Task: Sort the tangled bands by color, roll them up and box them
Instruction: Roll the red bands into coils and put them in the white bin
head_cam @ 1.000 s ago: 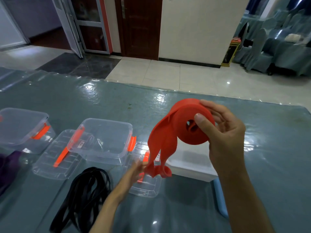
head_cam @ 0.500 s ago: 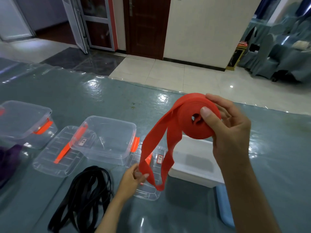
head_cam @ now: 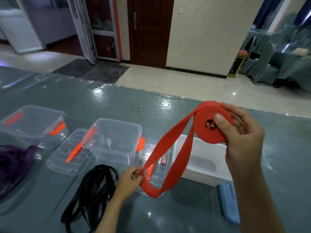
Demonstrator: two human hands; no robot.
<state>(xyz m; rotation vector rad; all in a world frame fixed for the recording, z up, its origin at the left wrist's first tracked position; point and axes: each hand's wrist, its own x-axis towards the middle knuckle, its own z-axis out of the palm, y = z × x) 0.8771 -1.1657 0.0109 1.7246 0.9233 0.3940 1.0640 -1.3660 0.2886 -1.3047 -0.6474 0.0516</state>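
Note:
My right hand [head_cam: 242, 137] holds a partly rolled red band [head_cam: 208, 130] in the air, thumb on the roll's face near its centre hole, fingers behind it. The band's loose loop [head_cam: 170, 165] hangs down and to the left. My left hand [head_cam: 129, 181] pinches that loop low down, just above the table. A black band [head_cam: 94, 192] lies in a loose pile on the table at my left forearm. A purple band [head_cam: 11, 167] lies bunched at the left edge.
On the grey-green table [head_cam: 117, 105] stand two clear boxes with orange clips [head_cam: 116, 142] [head_cam: 33, 125], two clear lids [head_cam: 72, 153] [head_cam: 159, 167], and a white box [head_cam: 202, 162] under the roll. A blue lid [head_cam: 229, 202] lies beside the white box.
The loose loop has grown longer and straighter as my left hand pulled its end down and left. The roll in my right hand stays raised at about the same place.

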